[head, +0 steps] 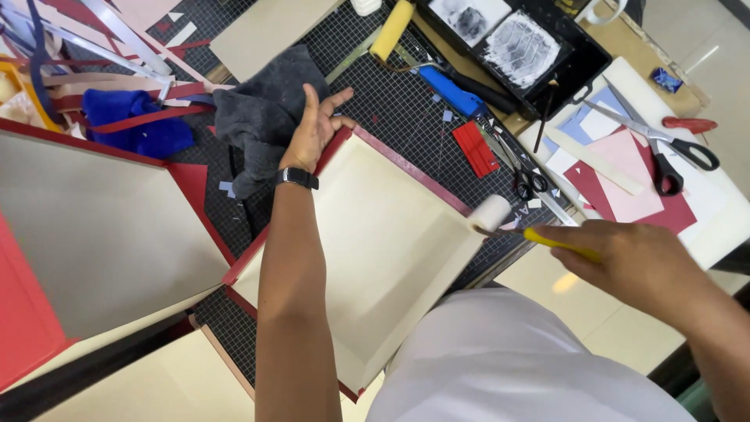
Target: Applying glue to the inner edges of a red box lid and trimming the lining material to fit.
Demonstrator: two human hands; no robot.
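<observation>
Pressing the cream board's (391, 242) far corner, the left hand (316, 129) lies open-fingered; the right hand (625, 258) grips a small roller (500, 219), seemingly touching the board's right edge.

Left hand (315, 129) flat, fingers spread; right hand (625, 254) fisted.

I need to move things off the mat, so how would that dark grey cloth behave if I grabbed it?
The dark grey cloth lies bunched in soft folds, so it would probably go floppy and drape. It looks light for its bulk. Its fuzzy surface should be easy to pinch and unlikely to slip or roll. The left hand rests beside it.
</observation>
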